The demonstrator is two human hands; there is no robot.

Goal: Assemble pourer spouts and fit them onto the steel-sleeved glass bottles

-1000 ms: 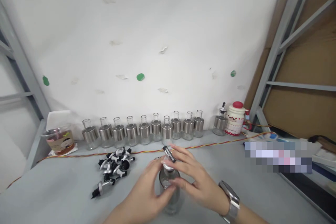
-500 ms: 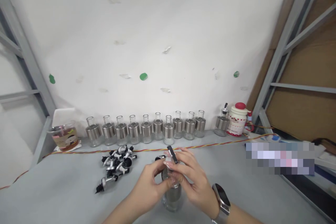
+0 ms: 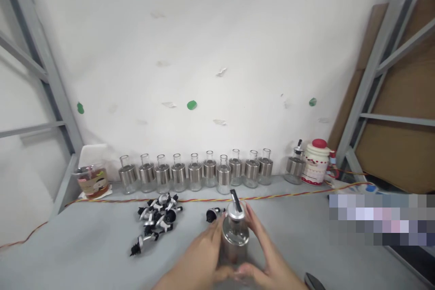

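A glass bottle with a steel sleeve (image 3: pixel 234 242) stands on the grey table (image 3: pixel 84 253) in front of me, with a silver and black pourer cap (image 3: pixel 234 208) seated on its neck. My left hand (image 3: pixel 195 263) and my right hand (image 3: pixel 268 258) cup the bottle from both sides, fingers wrapped round its lower body. One loose pourer cap (image 3: pixel 214 214) lies just left of the bottle. A heap of several more caps (image 3: pixel 157 219) lies further left.
A row of several capless bottles (image 3: pixel 195 173) lines the white wall. One capped bottle (image 3: pixel 294 165) and a white jar with a red lid (image 3: pixel 317 162) stand at the right. A plastic cup of brown drink (image 3: pixel 92 180) sits at the left. A red-yellow cord (image 3: pixel 272 195) crosses the table.
My right fingers have left the pourer cap and slid down to the bottle's body. The cap now sits upright on the neck. The view has shifted slightly left.
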